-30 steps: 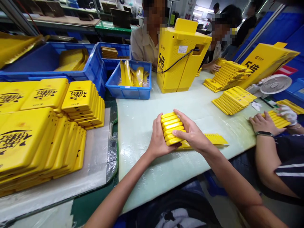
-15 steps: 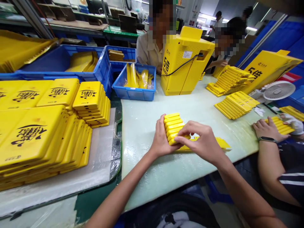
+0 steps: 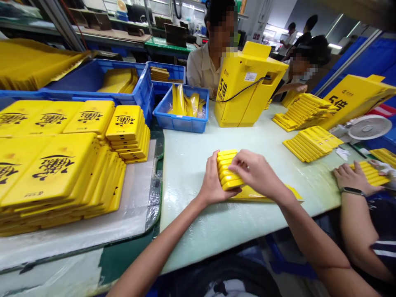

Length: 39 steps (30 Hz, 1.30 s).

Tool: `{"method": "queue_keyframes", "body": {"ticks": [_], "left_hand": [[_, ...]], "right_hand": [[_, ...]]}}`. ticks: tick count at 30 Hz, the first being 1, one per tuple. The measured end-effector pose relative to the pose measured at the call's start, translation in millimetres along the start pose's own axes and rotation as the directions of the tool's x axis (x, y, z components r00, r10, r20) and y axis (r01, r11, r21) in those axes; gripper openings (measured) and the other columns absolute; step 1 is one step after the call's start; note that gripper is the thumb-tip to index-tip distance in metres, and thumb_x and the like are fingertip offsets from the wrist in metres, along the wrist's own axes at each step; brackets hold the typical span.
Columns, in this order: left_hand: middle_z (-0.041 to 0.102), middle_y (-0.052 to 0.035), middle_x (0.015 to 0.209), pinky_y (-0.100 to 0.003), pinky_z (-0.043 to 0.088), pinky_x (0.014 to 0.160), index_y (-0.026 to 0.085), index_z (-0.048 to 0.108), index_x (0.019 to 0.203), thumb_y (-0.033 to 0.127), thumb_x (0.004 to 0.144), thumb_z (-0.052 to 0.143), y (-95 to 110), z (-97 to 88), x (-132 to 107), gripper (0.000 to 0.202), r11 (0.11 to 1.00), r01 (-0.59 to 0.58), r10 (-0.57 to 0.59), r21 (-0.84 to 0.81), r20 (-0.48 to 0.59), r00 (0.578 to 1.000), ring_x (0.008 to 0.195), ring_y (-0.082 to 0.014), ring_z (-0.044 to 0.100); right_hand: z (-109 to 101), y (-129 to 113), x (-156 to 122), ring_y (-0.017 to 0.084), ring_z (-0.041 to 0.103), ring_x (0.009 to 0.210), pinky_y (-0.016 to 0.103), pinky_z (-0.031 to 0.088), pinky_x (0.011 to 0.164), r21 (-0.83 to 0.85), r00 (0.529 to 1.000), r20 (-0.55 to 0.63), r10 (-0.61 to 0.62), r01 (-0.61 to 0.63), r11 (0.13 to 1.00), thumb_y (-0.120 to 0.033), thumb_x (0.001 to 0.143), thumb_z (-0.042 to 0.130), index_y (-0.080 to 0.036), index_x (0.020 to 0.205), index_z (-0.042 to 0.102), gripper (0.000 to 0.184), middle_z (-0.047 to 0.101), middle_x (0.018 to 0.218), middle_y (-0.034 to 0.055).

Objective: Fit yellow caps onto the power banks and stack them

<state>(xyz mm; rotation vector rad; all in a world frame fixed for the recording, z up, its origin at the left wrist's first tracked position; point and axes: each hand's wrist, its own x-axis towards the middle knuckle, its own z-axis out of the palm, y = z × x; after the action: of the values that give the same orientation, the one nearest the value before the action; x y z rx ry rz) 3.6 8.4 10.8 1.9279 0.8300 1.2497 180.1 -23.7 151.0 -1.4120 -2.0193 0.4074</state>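
Observation:
My left hand (image 3: 213,181) wraps round the left side and bottom of a stack of yellow power-bank cases (image 3: 227,165), holding it tilted with the narrow edges facing up. Against the right side of the stack is my right hand (image 3: 255,171), its thumb and fingers pinched together near the middle edges. Whatever lies between those fingertips is hidden. Under and behind the right wrist, a flat yellow piece (image 3: 252,194) lies on the pale green mat (image 3: 188,231).
Printed yellow cases (image 3: 58,169) are piled at left. Behind stand a small blue bin (image 3: 182,122) of yellow strips and a yellow box (image 3: 247,90) with a black cable. More stacks (image 3: 312,142) and a fan (image 3: 368,128) are at right, near a co-worker's hand (image 3: 355,177).
My right hand's pinched fingers have moved up along the stack, from its near end to its middle. My left hand keeps its hold. The whole view has shifted slightly.

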Motion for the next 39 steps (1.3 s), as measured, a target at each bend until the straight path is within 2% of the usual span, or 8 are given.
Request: {"method": "queue_keyframes", "body": {"ticks": [3, 6, 11, 17, 23, 28, 32, 39], "left_hand": [[0.044, -0.0199, 0.165, -0.073, 0.042, 0.132, 0.031, 0.016, 0.174, 0.053, 0.064, 0.106, 0, 0.7, 0, 0.144, 1.000, -0.017, 0.017, -0.003, -0.004, 1.000, 0.154, -0.0475, 0.050], [0.044, -0.0207, 0.164, -0.071, 0.044, 0.131, 0.028, 0.016, 0.174, 0.053, 0.066, 0.104, 0, 0.7, -1, 0.142, 1.000, -0.002, 0.002, -0.014, 0.003, 1.000, 0.153, -0.0473, 0.051], [0.047, -0.0224, 0.162, -0.069, 0.047, 0.129, 0.023, 0.018, 0.174, 0.055, 0.067, 0.102, 2, -0.4, 0, 0.140, 0.999, 0.015, -0.015, -0.032, 0.000, 1.000, 0.151, -0.0471, 0.053], [0.047, -0.0204, 0.163, -0.071, 0.044, 0.132, 0.028, 0.018, 0.174, 0.051, 0.060, 0.107, 0, 0.8, 2, 0.147, 1.000, 0.010, -0.010, 0.012, -0.013, 1.000, 0.150, -0.0482, 0.053], [0.044, -0.0212, 0.164, -0.069, 0.043, 0.133, 0.025, 0.015, 0.175, 0.051, 0.063, 0.104, -1, 1.5, 1, 0.145, 1.000, 0.025, -0.025, 0.006, -0.004, 1.000, 0.155, -0.0483, 0.050], [0.046, -0.0213, 0.163, -0.069, 0.044, 0.132, 0.025, 0.016, 0.174, 0.051, 0.064, 0.104, 0, 1.0, 1, 0.143, 1.000, 0.026, -0.026, -0.002, -0.002, 1.000, 0.153, -0.0475, 0.052], [0.046, -0.0218, 0.164, -0.072, 0.041, 0.134, 0.024, 0.018, 0.174, 0.050, 0.060, 0.106, -4, 1.9, 1, 0.147, 1.000, 0.015, -0.015, -0.003, -0.017, 1.000, 0.155, -0.0489, 0.050], [0.030, -0.0241, 0.178, -0.071, 0.035, 0.139, 0.025, 0.012, 0.176, 0.053, 0.069, 0.102, -8, 5.4, -4, 0.142, 0.997, -0.009, 0.010, -0.071, 0.012, 1.000, 0.168, -0.0494, 0.037]], "right_hand": [[-4, 8, 2, 0.019, 0.062, 0.074, 0.033, 0.048, 0.070, 0.082, 0.988, -0.136, 0.079, -0.068, 0.994, -0.023, 0.099, 0.075, -0.021, 0.082, 0.069, 0.018, 0.070, 0.082, 0.0037], [-4, 0, -4, 0.018, 0.062, 0.073, 0.032, 0.048, 0.068, 0.209, 0.999, -0.020, 0.044, -0.039, 0.977, -0.029, 0.100, 0.079, -0.021, 0.086, 0.074, 0.018, 0.073, 0.085, 0.0032], [6, -14, -7, 0.016, 0.060, 0.071, 0.032, 0.047, 0.071, 0.110, 0.990, 0.137, -0.030, 0.015, 0.994, -0.018, 0.098, 0.077, -0.020, 0.086, 0.073, 0.012, 0.073, 0.084, 0.0018], [-6, 0, -3, 0.020, 0.065, 0.073, 0.033, 0.051, 0.068, 0.118, 0.987, -0.146, 0.074, -0.057, 0.991, -0.023, 0.101, 0.070, -0.021, 0.085, 0.069, 0.016, 0.073, 0.086, 0.0052], [1, -13, -14, 0.015, 0.061, 0.069, 0.032, 0.049, 0.069, 0.123, 1.000, 0.026, -0.008, 0.005, 0.992, -0.021, 0.096, 0.084, -0.021, 0.097, 0.084, 0.001, 0.076, 0.093, 0.0031], [5, -9, -5, 0.018, 0.064, 0.072, 0.034, 0.048, 0.075, -0.062, 1.000, -0.007, -0.028, 0.027, 0.998, -0.009, 0.097, 0.073, -0.019, 0.084, 0.080, 0.018, 0.073, 0.086, 0.0045], [-5, -5, -3, 0.019, 0.065, 0.071, 0.034, 0.050, 0.073, 0.014, 0.996, -0.083, 0.017, -0.016, 1.000, -0.013, 0.097, 0.075, -0.019, 0.084, 0.082, 0.016, 0.075, 0.084, 0.0049], [2, -21, -13, 0.018, 0.067, 0.073, 0.032, 0.049, 0.073, 0.041, 0.996, 0.072, 0.045, -0.048, 0.998, -0.011, 0.092, 0.083, -0.020, 0.089, 0.083, 0.009, 0.079, 0.085, 0.0029]]}}
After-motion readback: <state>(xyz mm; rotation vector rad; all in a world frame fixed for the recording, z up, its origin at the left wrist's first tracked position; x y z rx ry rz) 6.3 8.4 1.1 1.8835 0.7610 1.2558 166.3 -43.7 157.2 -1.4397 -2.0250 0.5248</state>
